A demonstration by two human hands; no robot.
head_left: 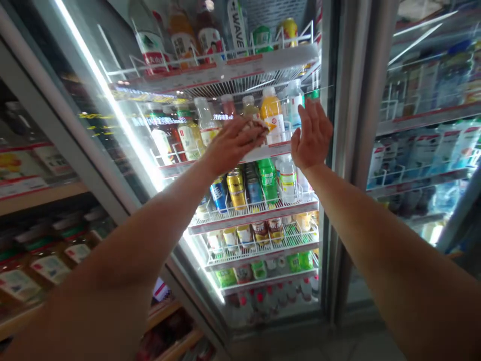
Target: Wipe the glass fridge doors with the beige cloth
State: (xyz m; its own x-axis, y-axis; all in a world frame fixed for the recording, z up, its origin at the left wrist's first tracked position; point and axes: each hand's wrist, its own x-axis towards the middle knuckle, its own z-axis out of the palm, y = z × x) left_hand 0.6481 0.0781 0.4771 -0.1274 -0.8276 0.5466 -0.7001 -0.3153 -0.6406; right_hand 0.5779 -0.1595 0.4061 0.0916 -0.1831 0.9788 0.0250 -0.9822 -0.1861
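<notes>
There are two hands [233, 143] [312, 136], one cloth [263, 126], five middle-cooler shelves [259, 217], two orange-drink bottles [272, 109] [182, 36].

Glows brightest inside the drinks cooler [255, 218], lit by a white light strip [110, 93] slanting down the left and burning out to featureless white. Falls off to dimness toward the bottom corners, leaving the forearms [101, 296] brown and shadowed in the foreground. Catches yellow and white lettering [158, 121] as glare at upper left. Smears with blur over the large bottles [50, 263] at lower left and the shelves [424, 119] at right; looks sharper around the cans [236, 188] near the middle. Leans and stretches toward the edges, wide-angle fashion, with fine detail too soft to read.
</notes>
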